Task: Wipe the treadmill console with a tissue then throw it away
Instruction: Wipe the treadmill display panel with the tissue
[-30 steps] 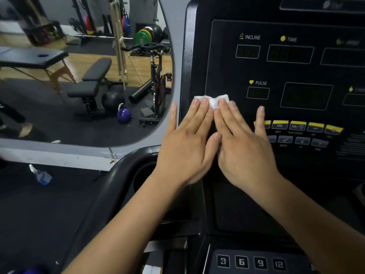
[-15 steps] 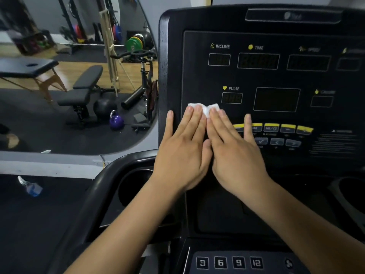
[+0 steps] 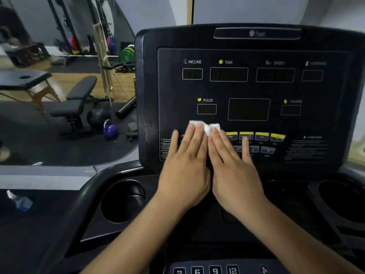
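- Left hand (image 3: 184,171): fingers straight, laid flat on the console (image 3: 316,123), fingertips pressing the tissue (image 3: 206,126).
- Right hand (image 3: 235,173): fingers straight and spread, flat beside the left, fingertips on the same tissue.
- Tissue: white, crumpled, pinned against the console face just below the PULSE display (image 3: 206,109), left of the yellow buttons (image 3: 261,135).
- Cup holder (image 3: 122,200): recessed lower left of the console.
- Kettlebell (image 3: 110,130): purple, on the floor at left.

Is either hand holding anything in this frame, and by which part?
Neither grips anything. The left hand and right hand press a white tissue flat against the console with straight fingers, covering its lower part.
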{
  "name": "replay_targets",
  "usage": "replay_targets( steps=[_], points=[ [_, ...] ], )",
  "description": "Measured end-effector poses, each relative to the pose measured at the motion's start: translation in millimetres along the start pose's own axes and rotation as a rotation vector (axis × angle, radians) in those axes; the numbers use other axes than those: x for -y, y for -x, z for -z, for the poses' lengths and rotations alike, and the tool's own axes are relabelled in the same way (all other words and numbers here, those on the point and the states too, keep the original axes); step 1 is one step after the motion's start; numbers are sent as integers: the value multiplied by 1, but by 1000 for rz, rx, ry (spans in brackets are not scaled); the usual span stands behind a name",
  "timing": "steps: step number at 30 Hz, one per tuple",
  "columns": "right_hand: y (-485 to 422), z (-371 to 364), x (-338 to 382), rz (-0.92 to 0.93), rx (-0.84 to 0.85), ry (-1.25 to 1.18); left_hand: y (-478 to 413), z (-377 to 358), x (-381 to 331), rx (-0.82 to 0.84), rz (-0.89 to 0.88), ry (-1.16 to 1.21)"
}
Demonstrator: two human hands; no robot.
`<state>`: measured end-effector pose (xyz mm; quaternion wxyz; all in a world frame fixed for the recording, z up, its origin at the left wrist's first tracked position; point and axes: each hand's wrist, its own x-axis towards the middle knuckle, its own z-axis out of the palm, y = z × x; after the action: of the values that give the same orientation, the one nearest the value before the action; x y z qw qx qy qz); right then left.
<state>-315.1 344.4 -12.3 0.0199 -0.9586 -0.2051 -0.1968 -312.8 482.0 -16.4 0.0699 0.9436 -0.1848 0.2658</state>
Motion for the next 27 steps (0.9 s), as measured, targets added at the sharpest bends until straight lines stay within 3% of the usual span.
replay_targets(
  steps=[9, 15, 22, 27],
  points=[
    [-19, 17, -35, -60, -41, -9, -41, 2, -22, 3, 8, -22],
    [33, -8, -55, -48, -25, -23, -14, -19, -48, 50, -80, -52],
    [0, 22, -93, -131, -66, -9, -69, -13, -68, 47, -64, -74],
    [39, 2, -98, -114, -26, -16, -39, -29, -85, 83, -113, -69]
  ],
)
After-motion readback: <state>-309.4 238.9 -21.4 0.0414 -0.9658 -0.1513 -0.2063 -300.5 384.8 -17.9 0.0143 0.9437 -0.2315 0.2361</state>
